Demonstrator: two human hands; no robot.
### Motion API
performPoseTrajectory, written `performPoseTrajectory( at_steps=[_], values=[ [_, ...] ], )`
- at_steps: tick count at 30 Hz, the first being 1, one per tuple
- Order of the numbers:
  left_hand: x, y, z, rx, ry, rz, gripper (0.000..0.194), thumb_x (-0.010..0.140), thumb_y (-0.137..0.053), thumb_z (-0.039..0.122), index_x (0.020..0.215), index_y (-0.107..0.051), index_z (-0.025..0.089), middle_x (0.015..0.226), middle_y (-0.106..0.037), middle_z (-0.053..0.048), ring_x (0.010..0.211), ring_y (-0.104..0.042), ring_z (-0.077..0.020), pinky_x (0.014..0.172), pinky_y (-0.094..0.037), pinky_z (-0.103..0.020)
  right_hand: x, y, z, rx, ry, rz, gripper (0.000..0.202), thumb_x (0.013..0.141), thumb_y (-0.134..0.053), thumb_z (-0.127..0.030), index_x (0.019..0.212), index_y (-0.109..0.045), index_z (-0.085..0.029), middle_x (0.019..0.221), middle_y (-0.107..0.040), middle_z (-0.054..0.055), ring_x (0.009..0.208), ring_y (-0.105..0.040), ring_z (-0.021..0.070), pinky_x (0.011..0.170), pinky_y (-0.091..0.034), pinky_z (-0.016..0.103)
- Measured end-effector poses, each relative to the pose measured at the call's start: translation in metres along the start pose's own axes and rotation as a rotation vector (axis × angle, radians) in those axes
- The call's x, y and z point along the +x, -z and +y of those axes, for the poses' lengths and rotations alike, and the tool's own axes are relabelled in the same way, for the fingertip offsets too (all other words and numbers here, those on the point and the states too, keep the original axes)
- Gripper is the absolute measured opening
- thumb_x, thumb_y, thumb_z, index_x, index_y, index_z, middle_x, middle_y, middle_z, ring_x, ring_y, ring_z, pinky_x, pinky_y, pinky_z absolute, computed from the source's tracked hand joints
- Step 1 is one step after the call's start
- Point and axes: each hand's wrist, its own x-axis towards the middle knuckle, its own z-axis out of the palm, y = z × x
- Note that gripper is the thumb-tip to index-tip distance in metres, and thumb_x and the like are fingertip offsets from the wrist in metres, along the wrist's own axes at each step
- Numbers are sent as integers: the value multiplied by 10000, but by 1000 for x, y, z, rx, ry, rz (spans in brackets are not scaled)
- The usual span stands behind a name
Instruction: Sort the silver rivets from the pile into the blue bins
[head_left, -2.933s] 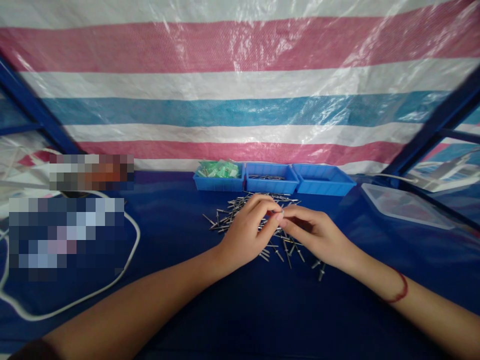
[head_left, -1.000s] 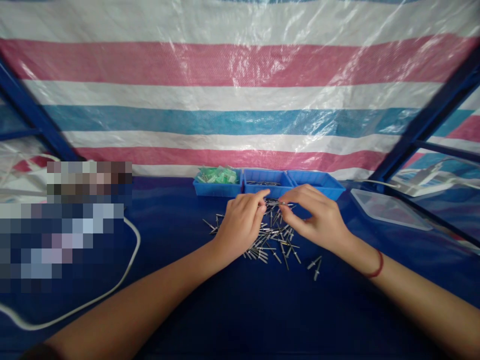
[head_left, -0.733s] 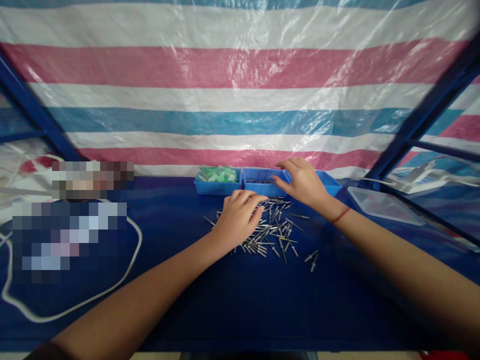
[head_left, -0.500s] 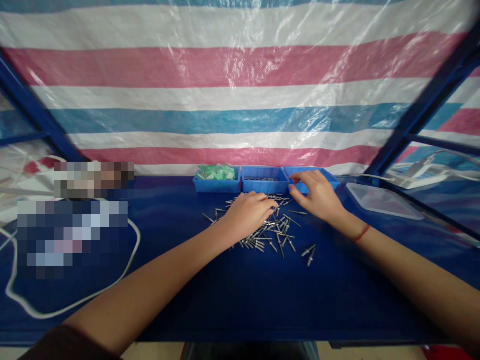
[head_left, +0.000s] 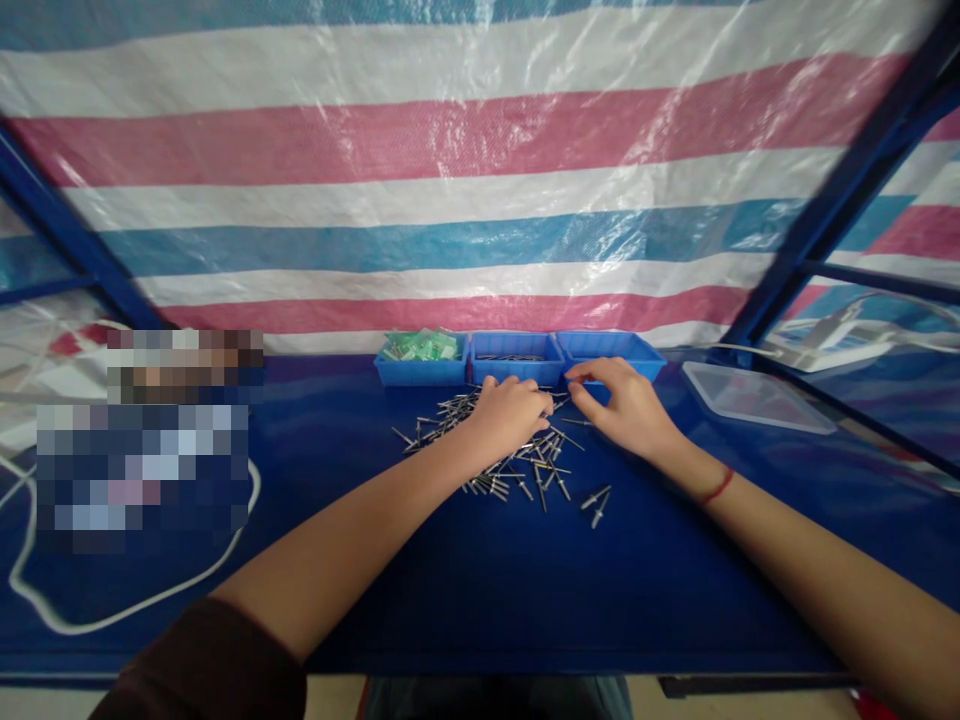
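Left grip (head_left: pixel 511 412): over metal rivets (head_left: pixel 541 463) (fingertips hidden; clenched or not, cannot tell). Right grip (head_left: pixel 628 405): slightly parted, blue bin (head_left: pixel 609 347) just beyond.

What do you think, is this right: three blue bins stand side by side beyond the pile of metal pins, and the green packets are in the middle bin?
One mistake: the green packets are in the left bin, not the middle bin, as the head view shows. The three blue bins do stand side by side beyond the pile of metal pins.
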Motion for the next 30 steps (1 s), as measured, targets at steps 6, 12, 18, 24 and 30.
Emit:
performPoseTrajectory(
  at_steps=[6, 12, 18, 24, 30],
  values=[
    [-5, -3, 1, -276, 89, 130, 113, 871, -505, 203, 933, -590, 161, 879, -680, -36, 809, -629, -152, 732, -458, -290, -1, 1, -17, 168, 19, -95, 97, 804, -542, -195, 843, -628, -177, 834, -684, 51, 777, -608, 188, 731, -473, 347],
    [-28, 2, 4, -1102, 328, 293, 89, 803, -578, 236, 828, -569, 151, 818, -662, -32, 766, -628, -135, 724, -478, -264, -2, 1, -45, 435, -75, -169, 133, 833, -563, -291, 866, -627, -179, 799, -666, 39, 678, -580, 146, 611, -464, 284],
    [-52, 16, 1, -995, 278, 221, 162, 832, -544, 304, 844, -614, 159, 807, -651, -19, 760, -598, -142, 698, -442, -260, -5, 0, -67, 597, -200, -106, 142, 834, -582, -312, 868, -646, -190, 746, -655, 18, 658, -586, 131, 586, -465, 262],
    [-60, 19, 4, -656, 136, 276, 190, 893, -472, 278, 868, -628, 173, 792, -638, -3, 721, -568, -132, 641, -406, -242, -7, -7, -73, 807, -338, 20, 152, 762, -673, -305, 869, -629, -205, 750, -654, -1, 662, -607, 116, 622, -505, 253],
    [-67, 17, 5, -593, 92, 369, 86, 864, -536, 230, 861, -596, 169, 819, -634, -12, 757, -583, -133, 716, -441, -251, -11, -8, -75, 792, -306, -27, 104, 783, -653, -299, 794, -632, -198, 735, -630, 13, 646, -588, 126, 575, -493, 271]
  ],
)
